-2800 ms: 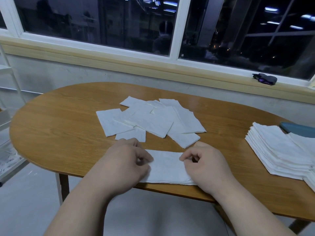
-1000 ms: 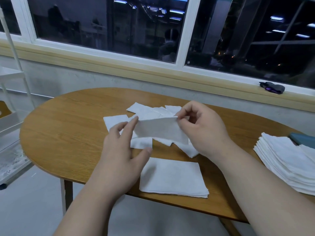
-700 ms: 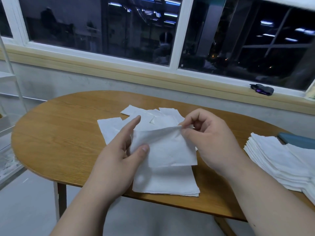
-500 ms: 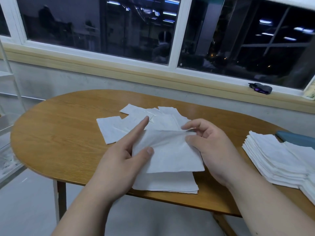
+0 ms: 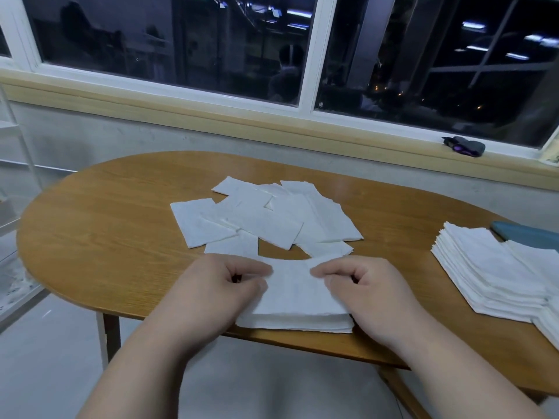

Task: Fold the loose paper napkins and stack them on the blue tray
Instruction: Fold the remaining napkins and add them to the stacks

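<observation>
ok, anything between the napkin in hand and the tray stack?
Nothing visible. Only bare table lies between the napkin, held by the left hand and right hand, and the stack on the tray.

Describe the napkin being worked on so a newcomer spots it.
On the wooden table, look at the near edge, before the scattered loose napkins. The napkin there is the only one pinched by the left hand and right hand.

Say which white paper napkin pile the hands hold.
The small white napkin stack at the wooden table's near edge: left hand and right hand pinch it. The scattered pile and tall right-side stack lie untouched.
</observation>
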The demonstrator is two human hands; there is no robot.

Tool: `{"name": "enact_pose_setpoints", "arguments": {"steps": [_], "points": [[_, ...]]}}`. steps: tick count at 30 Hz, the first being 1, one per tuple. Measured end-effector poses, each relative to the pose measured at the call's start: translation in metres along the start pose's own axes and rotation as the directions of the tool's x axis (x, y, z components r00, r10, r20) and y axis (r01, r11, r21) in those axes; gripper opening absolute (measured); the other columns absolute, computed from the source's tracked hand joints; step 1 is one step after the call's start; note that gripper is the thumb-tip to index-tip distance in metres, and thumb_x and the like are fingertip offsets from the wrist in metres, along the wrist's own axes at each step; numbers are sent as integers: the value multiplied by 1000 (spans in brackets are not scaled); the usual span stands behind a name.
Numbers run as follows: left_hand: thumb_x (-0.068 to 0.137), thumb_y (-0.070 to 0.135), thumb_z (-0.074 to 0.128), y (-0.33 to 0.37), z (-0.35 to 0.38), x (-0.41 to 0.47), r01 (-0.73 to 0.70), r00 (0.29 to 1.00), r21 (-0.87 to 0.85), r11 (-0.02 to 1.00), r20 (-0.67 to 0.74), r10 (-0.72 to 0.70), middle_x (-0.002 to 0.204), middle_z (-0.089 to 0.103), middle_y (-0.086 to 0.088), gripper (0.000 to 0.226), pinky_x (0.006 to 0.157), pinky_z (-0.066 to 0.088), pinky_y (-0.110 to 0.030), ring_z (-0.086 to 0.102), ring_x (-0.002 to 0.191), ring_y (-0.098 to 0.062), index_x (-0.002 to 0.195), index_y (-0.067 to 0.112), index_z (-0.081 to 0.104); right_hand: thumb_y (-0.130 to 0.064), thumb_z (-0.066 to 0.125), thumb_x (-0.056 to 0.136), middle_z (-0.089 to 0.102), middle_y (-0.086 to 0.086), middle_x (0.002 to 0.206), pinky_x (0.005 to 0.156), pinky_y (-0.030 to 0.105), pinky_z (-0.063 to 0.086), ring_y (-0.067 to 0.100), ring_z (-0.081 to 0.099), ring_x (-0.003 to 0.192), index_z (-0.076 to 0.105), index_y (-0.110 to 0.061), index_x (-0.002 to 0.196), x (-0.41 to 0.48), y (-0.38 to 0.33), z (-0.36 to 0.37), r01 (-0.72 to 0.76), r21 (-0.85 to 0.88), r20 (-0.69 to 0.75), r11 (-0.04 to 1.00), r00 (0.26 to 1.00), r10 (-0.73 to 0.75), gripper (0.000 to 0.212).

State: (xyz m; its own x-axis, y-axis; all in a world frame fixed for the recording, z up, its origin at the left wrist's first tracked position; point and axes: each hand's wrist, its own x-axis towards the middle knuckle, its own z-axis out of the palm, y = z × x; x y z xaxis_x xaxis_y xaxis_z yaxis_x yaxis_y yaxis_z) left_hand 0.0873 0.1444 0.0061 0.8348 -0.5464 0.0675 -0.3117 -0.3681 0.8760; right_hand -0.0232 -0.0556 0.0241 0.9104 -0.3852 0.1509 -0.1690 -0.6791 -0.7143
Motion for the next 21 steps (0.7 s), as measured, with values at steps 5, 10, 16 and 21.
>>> {"name": "enact_pose_setpoints", "arguments": {"steps": [5,10,16,21], "points": [[88,33,64,-4,3,4,17,999,172,985,28,-22,93,68,25,20,73,43,-11,59,88,10,102,43,74,-28,60,93,62,-30,91,76,3,35,-16,50,98,74,-41,103,-3,15,9,30,-198,13,980,1000,-27,22],[85,34,61,-6,7,5,5,999,275,961,31,-15,89,66,23,19,79,49,-19,59,94,-1,95,43,74,-31,59,94,51,-22,92,84,7,33,-6,42,104,72,-38,110,0,23,13,84,-336,-7,938,996,-92,22],[88,38,65,5,8,4,-89,991,464,881,-43,123,96,44,17,13,95,42,-30,41,103,-5,99,42,70,-28,47,98,29,-31,142,106,19,15,-2,16,132,61,-51,124,4,12,8,216,-414,204,884,969,-142,37],[92,40,57,13,15,-3,-191,976,445,875,-6,216,94,48,17,16,85,40,-23,41,99,-2,101,42,70,-36,43,101,42,-32,119,101,17,20,-12,20,106,57,-51,130,-2,14,4,193,-442,204,876,973,-111,36]]}}
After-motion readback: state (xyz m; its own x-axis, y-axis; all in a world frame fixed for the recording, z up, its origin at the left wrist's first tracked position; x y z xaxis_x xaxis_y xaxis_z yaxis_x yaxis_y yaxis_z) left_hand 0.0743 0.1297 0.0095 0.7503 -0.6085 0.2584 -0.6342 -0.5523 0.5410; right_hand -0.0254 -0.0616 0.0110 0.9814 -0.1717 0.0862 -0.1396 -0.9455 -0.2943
